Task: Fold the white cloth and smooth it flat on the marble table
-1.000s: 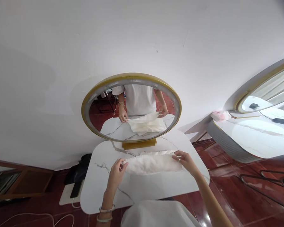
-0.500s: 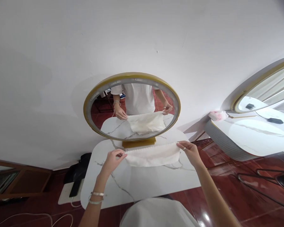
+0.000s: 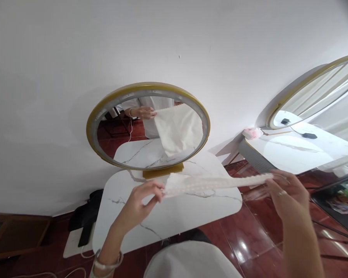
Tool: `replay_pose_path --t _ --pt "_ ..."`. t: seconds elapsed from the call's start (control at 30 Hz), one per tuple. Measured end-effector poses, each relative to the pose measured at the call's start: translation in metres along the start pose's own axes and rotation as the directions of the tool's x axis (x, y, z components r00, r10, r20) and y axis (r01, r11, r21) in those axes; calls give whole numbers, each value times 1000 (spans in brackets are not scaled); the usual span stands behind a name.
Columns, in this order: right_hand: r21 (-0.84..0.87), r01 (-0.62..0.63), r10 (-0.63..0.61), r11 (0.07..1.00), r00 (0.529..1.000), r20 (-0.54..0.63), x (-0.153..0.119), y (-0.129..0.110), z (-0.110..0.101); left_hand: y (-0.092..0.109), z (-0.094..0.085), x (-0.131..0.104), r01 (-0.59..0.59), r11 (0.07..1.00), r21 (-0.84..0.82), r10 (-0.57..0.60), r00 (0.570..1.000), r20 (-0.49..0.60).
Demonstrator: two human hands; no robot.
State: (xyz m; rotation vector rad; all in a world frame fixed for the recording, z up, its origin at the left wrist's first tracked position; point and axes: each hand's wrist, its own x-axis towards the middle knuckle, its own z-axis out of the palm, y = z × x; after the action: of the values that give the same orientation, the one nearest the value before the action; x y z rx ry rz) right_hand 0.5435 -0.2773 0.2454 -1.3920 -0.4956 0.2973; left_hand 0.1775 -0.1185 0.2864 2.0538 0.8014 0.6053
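Grip: our bare left hand (image 3: 143,199) and right hand (image 3: 290,193) pinched a thin white cloth (image 3: 203,185).
Place: we held it mostly above a grey-streaked white table (image 3: 179,216).
Pink-and-white packet (image 3: 252,133): we couldn't read it.
Room: we had shiny red floor tiles (image 3: 249,227).

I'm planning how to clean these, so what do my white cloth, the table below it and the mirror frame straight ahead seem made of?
White cloth: soft, matte fabric, perhaps cotton; its reflection hangs in folds.
Table: smooth white, grey marble-like veins; stone or printed laminate, perhaps.
Mirror frame: gold-coloured, slight sheen; possibly metal or painted plastic.
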Motion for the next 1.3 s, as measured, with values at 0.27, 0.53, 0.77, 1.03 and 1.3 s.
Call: replay_pose_path --t 0.27,0.53,0.77,1.03,1.3 --pt "-191 -186 153 964 973 -175 -14 -22 -44 13 46 2 89 995 -55 -72 964 255" --pt "-194 -404 423 894 903 70 71 158 10 -128 175 80 217 940 262 -230 973 18" --pt "-225 -382 410 896 907 95 120 237 62 -168 192 125 333 866 373 -312 943 -118" --pt "-308 -203 291 930 916 277 129 252 85 -166 222 105 311 840 443 -220 944 -246" --pt "-585 628 87 513 641 763 30 259 103 -170 257 124 357 755 550 -208 926 -315"
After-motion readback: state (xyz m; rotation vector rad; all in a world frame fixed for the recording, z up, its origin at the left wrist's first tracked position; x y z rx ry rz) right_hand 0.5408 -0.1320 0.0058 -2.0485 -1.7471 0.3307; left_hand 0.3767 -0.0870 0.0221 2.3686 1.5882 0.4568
